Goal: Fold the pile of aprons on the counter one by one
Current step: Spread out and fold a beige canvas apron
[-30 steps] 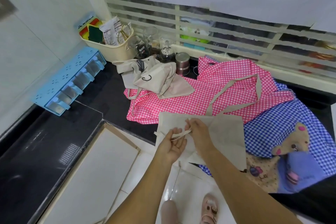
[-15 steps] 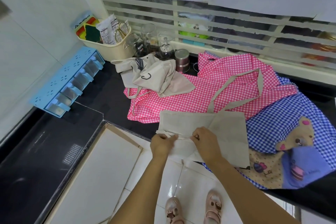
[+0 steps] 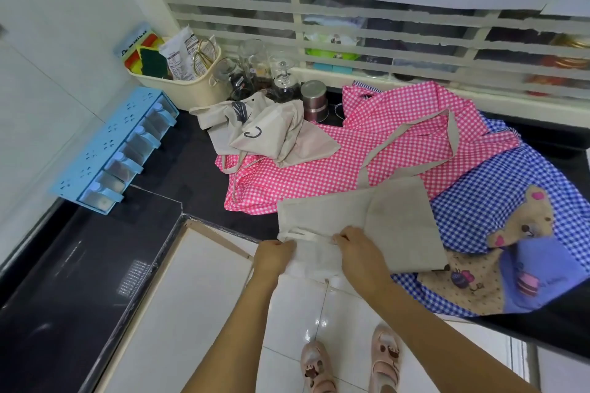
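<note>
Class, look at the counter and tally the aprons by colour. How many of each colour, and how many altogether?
Beige: 2, the flat beige apron and the crumpled beige apron
Pink check: 1, the pink apron
Blue check: 1, the blue apron with a bear on it
Total: 4

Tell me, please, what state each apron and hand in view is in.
beige apron: partly folded, lying flat.
printed apron: crumpled, unfolded.
pink checked apron: spread out, unfolded.
blue checked apron: spread out, unfolded.
left hand: grips the beige apron's near edge.
right hand: grips the same edge.
</note>
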A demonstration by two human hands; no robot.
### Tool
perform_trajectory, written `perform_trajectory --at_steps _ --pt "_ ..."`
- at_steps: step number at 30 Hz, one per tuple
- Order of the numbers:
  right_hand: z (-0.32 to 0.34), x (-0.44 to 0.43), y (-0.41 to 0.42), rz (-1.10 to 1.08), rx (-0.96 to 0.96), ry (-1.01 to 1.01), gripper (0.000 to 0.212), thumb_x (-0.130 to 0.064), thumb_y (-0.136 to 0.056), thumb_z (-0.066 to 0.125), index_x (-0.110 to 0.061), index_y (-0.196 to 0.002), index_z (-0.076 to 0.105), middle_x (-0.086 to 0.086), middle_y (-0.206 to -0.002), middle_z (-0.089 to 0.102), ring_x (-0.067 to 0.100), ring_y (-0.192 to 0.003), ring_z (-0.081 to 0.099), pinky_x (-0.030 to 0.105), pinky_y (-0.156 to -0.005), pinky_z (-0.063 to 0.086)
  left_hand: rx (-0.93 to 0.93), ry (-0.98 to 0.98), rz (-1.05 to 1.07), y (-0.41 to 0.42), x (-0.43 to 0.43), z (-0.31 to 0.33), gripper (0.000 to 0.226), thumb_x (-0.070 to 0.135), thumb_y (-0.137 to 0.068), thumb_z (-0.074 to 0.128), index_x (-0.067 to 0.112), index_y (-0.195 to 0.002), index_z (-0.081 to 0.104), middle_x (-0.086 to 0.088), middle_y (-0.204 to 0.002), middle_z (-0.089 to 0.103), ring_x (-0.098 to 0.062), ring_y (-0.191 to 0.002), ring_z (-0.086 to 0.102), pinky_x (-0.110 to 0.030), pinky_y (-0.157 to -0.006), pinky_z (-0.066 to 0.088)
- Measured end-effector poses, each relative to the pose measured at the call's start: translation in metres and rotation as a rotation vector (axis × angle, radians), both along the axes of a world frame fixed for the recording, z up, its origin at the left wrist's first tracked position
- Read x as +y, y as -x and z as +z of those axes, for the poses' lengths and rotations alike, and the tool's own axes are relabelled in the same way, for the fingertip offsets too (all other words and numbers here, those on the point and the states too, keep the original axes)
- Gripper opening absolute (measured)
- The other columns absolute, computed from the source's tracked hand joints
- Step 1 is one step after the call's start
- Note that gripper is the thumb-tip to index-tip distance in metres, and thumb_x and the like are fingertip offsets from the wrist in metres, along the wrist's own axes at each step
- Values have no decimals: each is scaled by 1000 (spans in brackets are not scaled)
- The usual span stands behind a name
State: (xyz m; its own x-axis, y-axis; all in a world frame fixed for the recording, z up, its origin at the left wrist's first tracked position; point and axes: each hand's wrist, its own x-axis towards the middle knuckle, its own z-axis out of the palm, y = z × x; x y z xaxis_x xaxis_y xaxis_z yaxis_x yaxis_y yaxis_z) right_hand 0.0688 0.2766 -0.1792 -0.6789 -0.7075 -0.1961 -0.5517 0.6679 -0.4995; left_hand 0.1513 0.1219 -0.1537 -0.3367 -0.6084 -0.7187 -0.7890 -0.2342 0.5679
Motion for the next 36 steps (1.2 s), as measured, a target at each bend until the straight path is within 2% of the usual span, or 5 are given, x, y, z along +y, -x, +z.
perform_trajectory --at_steps 3,7,17,26,36 --pt "-2 15 -28 56 26 9 77 -9 -47 83 2 -119 61 16 -126 60 31 -114 61 30 -93 49 24 -325 -11 -3 -2 24 14 9 -87 58 11 -74 55 1 -49 46 -8 -37 47 -15 -41 34" --pt "-16 38 -57 24 -74 90 94 -33 -87 61 -16 -150 -6 -8 -153 -14 10 -144 -8 18 -111 -2 -1 -448 -231 4 -4 49 9 9 -85 61 11 -77 58 -2 -59 55 -10 -45 56 -16 -41 39" --pt "10 33 -52 -784 -619 793 78 -75 -71 59 -16 -121 55 -1 -111 65 6 -102 63 9 -85 45 223 -417 -618 38 43 88 16 28 -92 62 16 -100 67 -3 -91 73 -13 -83 70 -24 -82 54" --pt "1 63 -17 -1169 -1124 1208 97 -51 -58 83 -22 -140 40 6 -130 59 24 -114 58 41 -92 51 289 681 -1383 55 62 28 70 57 -93 30 26 -154 13 -1 -161 7 -20 -148 4 -39 -118 3" --pt "9 77 8 -1293 -1195 1117 22 -4 -94 54 -6 -115 58 13 -105 66 26 -93 64 30 -60 59 84 702 -1457 77 84 -33 104 84 -55 -31 25 -139 -31 6 -146 -37 -20 -141 -28 -47 -109 -20"
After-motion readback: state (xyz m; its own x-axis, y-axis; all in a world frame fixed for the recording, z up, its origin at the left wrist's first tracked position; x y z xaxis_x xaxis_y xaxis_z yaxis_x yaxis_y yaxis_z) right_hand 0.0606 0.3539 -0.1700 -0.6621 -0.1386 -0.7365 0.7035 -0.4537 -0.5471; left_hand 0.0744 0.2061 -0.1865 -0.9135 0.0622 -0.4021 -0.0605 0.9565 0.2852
